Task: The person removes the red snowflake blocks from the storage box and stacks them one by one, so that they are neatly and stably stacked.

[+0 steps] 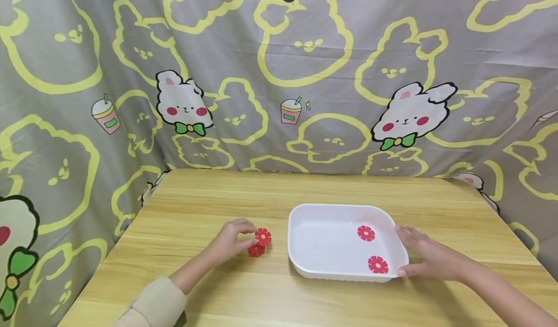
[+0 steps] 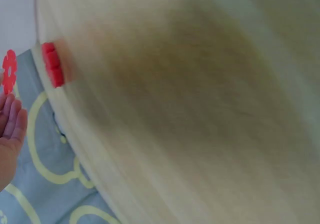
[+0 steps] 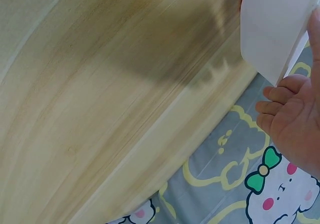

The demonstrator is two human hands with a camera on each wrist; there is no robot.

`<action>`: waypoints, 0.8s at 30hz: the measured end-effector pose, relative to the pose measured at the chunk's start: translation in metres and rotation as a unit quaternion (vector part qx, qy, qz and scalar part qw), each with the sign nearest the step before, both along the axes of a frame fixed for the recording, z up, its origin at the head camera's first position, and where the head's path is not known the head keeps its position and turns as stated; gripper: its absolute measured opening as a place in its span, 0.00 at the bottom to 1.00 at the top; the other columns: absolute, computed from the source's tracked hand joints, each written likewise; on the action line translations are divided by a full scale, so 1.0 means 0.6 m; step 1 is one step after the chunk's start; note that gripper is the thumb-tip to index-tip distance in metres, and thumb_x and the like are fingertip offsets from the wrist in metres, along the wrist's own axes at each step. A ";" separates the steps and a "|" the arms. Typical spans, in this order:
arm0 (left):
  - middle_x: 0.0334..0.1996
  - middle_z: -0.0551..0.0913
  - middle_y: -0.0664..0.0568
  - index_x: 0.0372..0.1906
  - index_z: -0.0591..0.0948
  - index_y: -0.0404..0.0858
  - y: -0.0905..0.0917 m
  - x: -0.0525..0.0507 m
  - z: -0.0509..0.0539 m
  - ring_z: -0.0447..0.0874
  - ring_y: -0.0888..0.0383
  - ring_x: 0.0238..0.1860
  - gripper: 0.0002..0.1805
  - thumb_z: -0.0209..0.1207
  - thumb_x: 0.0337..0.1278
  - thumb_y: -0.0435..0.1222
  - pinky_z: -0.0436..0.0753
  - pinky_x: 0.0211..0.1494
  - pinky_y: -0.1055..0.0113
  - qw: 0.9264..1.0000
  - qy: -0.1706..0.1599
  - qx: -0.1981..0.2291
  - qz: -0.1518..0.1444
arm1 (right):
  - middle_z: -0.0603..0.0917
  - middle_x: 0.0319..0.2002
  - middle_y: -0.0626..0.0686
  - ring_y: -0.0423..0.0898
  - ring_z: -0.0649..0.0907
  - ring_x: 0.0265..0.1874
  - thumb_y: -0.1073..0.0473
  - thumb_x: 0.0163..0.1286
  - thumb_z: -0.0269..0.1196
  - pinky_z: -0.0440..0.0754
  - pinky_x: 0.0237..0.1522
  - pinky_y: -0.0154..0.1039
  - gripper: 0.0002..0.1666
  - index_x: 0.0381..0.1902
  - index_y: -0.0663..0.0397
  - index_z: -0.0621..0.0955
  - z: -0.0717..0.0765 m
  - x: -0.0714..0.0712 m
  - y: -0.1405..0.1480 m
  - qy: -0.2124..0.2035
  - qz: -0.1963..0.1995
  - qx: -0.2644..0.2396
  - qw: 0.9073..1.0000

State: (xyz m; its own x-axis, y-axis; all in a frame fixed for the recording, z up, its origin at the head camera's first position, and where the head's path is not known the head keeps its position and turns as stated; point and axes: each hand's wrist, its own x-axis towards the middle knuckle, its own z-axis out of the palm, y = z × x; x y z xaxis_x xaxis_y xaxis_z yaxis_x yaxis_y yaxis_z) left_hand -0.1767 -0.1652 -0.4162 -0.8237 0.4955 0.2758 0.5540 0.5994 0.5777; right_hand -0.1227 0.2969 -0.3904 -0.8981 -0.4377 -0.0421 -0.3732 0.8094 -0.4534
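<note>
In the head view my left hand [image 1: 233, 242] pinches a red flower-shaped plastic disc [image 1: 263, 236] between thumb and fingers. That same disc [image 2: 9, 71] shows at the left edge of the left wrist view, slotted round its rim with a hole at its centre. Just below it, another red piece [image 1: 256, 250] lies on the table; from the side the red piece [image 2: 52, 65] looks thick. My right hand [image 1: 429, 256] holds the right end of a white rectangular basin [image 1: 301, 271], thumb at the near corner, fingers farther back. Two red discs [image 1: 366, 233] lie inside, toward the right.
The basin stands on a wood-grain table [image 1: 209, 191], right of the left hand. A grey curtain [image 1: 244, 75] with yellow outlines and white rabbit faces hangs behind and beside the table.
</note>
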 end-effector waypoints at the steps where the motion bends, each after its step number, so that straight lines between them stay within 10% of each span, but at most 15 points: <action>1: 0.36 0.84 0.49 0.36 0.84 0.33 -0.002 0.001 -0.003 0.82 0.53 0.39 0.09 0.64 0.49 0.33 0.83 0.44 0.63 1.000 -0.001 0.002 0.001 | 0.61 0.64 0.75 0.77 0.58 0.61 0.40 0.46 0.70 0.58 0.54 0.72 0.60 0.63 0.78 0.60 0.001 0.000 0.000 -0.003 -0.003 -0.001 1.000; 24: 0.36 0.83 0.47 0.38 0.83 0.31 -0.021 0.012 -0.035 0.82 0.51 0.40 0.10 0.64 0.49 0.30 0.83 0.46 0.61 0.999 -0.034 -0.019 0.012 | 0.60 0.63 0.77 0.79 0.58 0.60 0.44 0.47 0.70 0.59 0.54 0.73 0.58 0.63 0.79 0.59 0.001 0.001 -0.003 -0.009 0.003 -0.004 1.000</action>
